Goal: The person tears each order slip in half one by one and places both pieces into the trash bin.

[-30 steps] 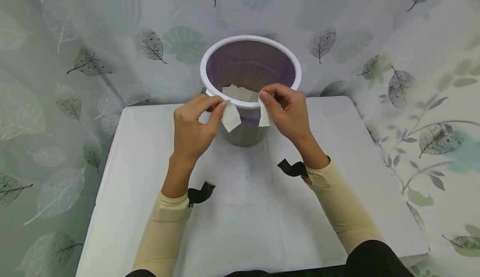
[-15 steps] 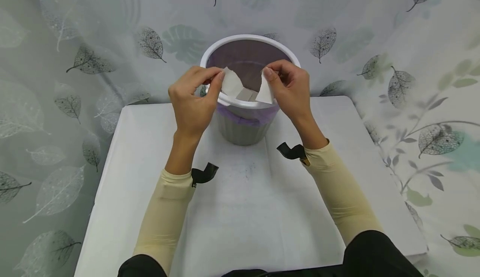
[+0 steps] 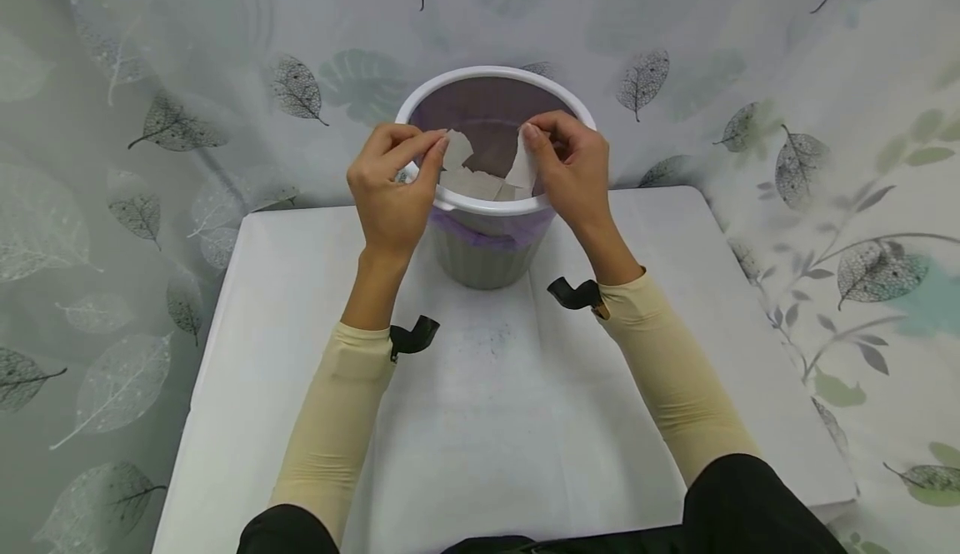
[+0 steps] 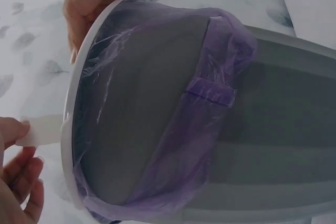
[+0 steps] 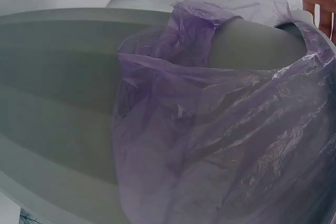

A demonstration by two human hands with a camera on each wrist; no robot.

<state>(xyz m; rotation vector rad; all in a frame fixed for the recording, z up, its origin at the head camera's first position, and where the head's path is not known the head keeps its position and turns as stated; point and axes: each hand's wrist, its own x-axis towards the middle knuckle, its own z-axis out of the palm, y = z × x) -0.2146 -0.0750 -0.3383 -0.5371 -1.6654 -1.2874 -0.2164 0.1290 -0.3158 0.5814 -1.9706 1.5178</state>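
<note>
My left hand pinches a torn piece of white paper between thumb and fingertips, over the bin's opening. On the other side my right hand pinches a second torn piece the same way. Both hands are at the near rim of a grey waste bin with a white rim. A purple plastic bag lines it and folds over the outside. More paper pieces lie inside the bin. In the left wrist view the left hand's paper sticks out beside the rim.
The bin stands at the far side of a white-covered table. Leaf-patterned curtains hang behind and at both sides. A black strap-like piece juts from the left sleeve and another from the right.
Both hands have risen and moved forward, from in front of the near rim to over the opening, each still holding its paper piece. The bin has not moved.
</note>
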